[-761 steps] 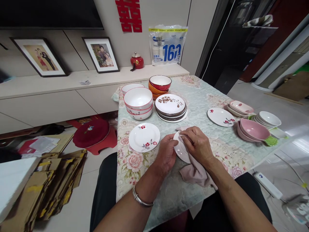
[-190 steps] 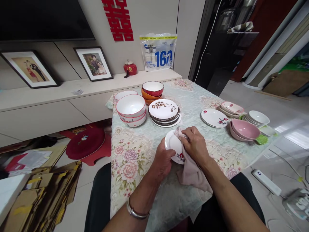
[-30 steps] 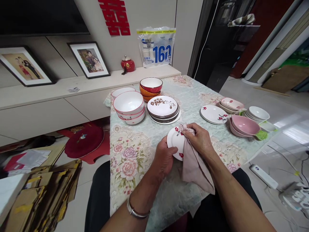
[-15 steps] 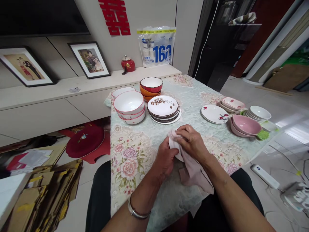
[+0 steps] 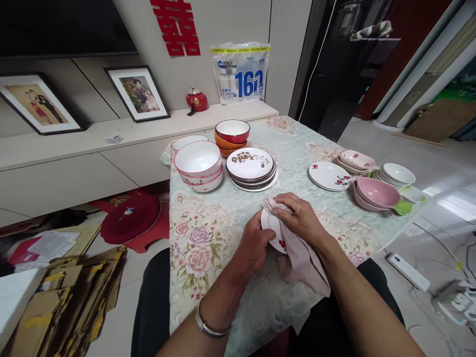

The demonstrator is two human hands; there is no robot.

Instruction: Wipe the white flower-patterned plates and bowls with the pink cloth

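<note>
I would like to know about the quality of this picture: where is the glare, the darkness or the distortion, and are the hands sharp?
In the head view: bright glare on the floor at right; almost no detail in the black screen; the far-left picture frame looks slanted and stretched; left hand and right hand look fairly sharp.
</note>
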